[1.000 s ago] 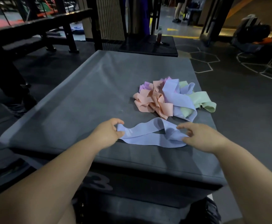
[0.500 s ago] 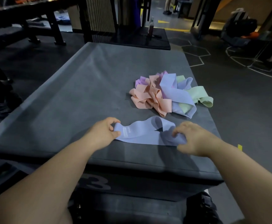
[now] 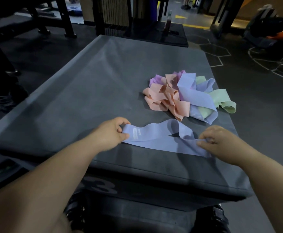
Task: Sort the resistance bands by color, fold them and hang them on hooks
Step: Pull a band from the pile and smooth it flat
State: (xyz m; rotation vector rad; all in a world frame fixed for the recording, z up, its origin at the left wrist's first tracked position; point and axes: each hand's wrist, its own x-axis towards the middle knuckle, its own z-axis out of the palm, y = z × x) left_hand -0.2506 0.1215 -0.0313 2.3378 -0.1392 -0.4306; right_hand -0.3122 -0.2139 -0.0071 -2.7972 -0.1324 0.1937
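Note:
A blue resistance band (image 3: 162,139) lies stretched across the near part of a grey padded box top (image 3: 90,91), with a raised loop in its middle. My left hand (image 3: 109,132) pinches its left end, beside a white label. My right hand (image 3: 219,140) pinches its right end against the pad. Behind them sits a tangled pile of bands (image 3: 184,96): peach ones at the left, a blue one over the middle, green ones at the right, purple at the back. No hooks are in view.
The box carries a large number on its front face (image 3: 100,185). Dark gym floor surrounds it. A black platform (image 3: 154,33) with a bottle (image 3: 168,21) stands behind, benches and racks are at the far left, and bags (image 3: 268,31) lie at the far right.
The band has been pulled out longer and flatter between my hands. My right hand shifted right along it and now pinches the end. The view moved slightly closer.

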